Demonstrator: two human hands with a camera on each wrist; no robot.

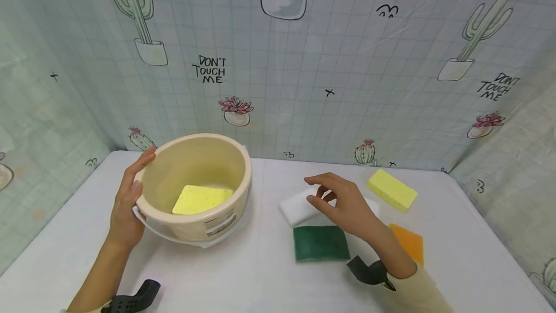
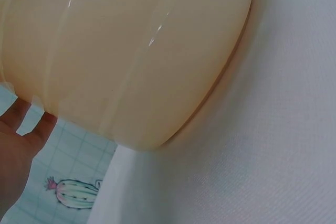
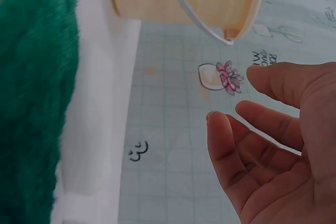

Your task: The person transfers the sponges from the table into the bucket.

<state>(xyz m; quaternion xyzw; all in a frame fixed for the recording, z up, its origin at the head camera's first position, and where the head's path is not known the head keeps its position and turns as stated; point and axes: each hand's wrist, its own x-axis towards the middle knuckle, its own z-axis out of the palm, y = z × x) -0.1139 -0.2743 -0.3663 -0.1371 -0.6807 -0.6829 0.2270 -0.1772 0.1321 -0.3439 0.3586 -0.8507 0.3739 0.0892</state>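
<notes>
A cream bucket (image 1: 175,168) stands at the left, its white wire handle hanging down at the front. My left hand (image 1: 126,206) grips its left side, thumb at the rim and fingers round the outer wall. Inside the bucket lies a yellow sponge (image 1: 201,199). My right hand (image 1: 347,202) hovers over a white cloth (image 1: 297,208), fingers loosely bent and holding nothing. Just below that hand in the head view is a fuzzy green cloth (image 1: 321,244). The right wrist view shows a gap between thumb and fingertips. The white cloth is partly hidden by the hand.
A second yellow sponge (image 1: 392,190) lies at the back right of the white table (image 1: 451,235). An orange piece (image 1: 410,241) is partly covered by my right forearm. A patterned curtain (image 1: 299,62) hangs behind the table and along both sides.
</notes>
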